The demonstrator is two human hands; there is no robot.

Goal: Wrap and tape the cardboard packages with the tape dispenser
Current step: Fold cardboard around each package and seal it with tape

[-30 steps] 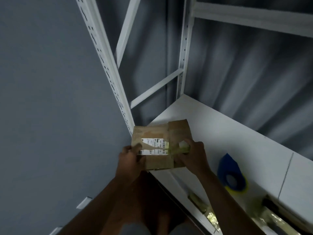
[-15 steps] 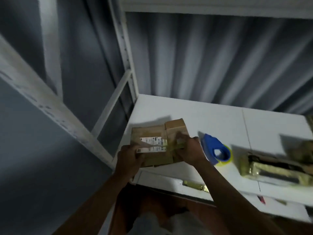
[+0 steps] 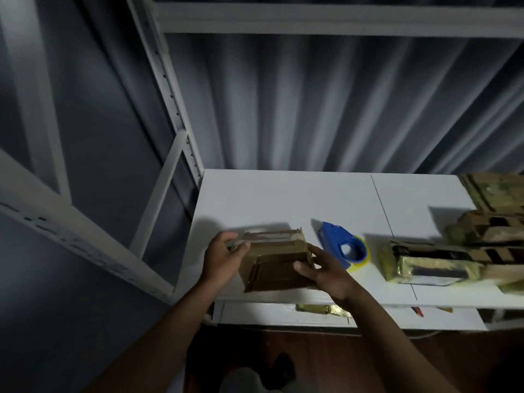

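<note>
While both hands hold it over the front part of the white shelf [image 3: 272, 199], the cardboard package [image 3: 276, 260] sits tilted, its far edge raised and its broad brown face turned toward the person; glossy tape bands cross its top and side. Left hand [image 3: 222, 258] grips the package's left end, thumb on the upper edge, fingers curled round the side; right hand [image 3: 326, 272] holds the right near corner, thumb laid across the face, fingers wrapped under and behind; whether the package's underside touches the shelf, I cannot tell. Blue tape dispenser [image 3: 341, 245] lies on the shelf just to the right of the package, apart from both hands, a yellowish tape roll [image 3: 361, 258] seated in its round end. Further right, well apart from the hands, a taped package [image 3: 431, 265] lies flat with dark patches showing through yellow-tinted wrap; more wrapped packages [image 3: 487, 222] are stacked behind it at the right edge, blurred. Lower shelf [image 3: 283, 316] below carries a small gold-coloured packet [image 3: 320, 309]. White metal rack post [image 3: 170, 89] rises at the shelf's left rear corner; grey curtain [image 3: 326, 103] hangs behind.
</note>
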